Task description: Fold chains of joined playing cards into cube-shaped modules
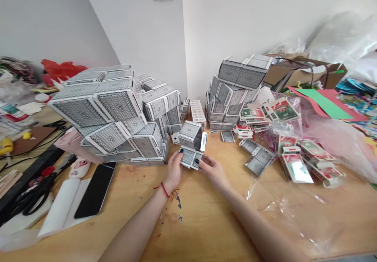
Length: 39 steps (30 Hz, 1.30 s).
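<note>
My left hand (pixel 173 170) and my right hand (pixel 212 170) meet at the middle of the wooden table (pixel 206 222). Both pinch a small cube made of grey-patterned playing cards (pixel 191 157). A second card cube (pixel 191 133) sits on top of it, slightly tilted, with a loose card flap at its right side. A red string bracelet is on my left wrist. Just behind the cubes lies a single face-up card (pixel 175 139).
A big pile of card cubes (pixel 118 113) fills the left, a smaller pile (pixel 235 89) stands at the back right. Card packets (pixel 291 152) and clear plastic wrap (pixel 294 207) spread on the right. A phone (pixel 96 189), white booklet, scissors (pixel 35 195) lie on the left.
</note>
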### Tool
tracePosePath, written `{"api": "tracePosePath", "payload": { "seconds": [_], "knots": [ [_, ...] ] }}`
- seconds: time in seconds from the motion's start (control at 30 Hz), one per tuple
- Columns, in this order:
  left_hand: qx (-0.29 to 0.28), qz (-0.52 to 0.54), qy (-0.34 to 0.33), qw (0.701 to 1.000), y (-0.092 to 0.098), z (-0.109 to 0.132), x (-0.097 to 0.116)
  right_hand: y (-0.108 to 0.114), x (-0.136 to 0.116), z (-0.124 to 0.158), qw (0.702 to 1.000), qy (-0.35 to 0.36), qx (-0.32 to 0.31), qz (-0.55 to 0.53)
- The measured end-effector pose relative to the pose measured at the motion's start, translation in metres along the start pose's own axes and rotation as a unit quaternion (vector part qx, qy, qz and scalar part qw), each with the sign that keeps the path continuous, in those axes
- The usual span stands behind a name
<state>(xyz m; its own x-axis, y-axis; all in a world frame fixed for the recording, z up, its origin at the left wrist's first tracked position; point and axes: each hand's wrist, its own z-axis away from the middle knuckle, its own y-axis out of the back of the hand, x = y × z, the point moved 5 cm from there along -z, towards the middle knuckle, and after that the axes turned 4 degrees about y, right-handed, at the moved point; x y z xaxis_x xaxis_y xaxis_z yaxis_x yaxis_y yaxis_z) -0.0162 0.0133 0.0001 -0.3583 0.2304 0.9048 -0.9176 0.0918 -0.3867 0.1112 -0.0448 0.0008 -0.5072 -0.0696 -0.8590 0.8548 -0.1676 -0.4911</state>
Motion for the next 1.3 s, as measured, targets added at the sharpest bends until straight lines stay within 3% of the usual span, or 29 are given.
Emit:
{"api": "tracePosePath", "payload": {
  "seconds": [1.3],
  "knots": [
    [-0.018,-0.161,-0.078,0.984,0.0011,0.0011,0.0033,0.0054,0.0020,-0.0013,1.000,-0.013,-0.008,0.017]
  ]
}}
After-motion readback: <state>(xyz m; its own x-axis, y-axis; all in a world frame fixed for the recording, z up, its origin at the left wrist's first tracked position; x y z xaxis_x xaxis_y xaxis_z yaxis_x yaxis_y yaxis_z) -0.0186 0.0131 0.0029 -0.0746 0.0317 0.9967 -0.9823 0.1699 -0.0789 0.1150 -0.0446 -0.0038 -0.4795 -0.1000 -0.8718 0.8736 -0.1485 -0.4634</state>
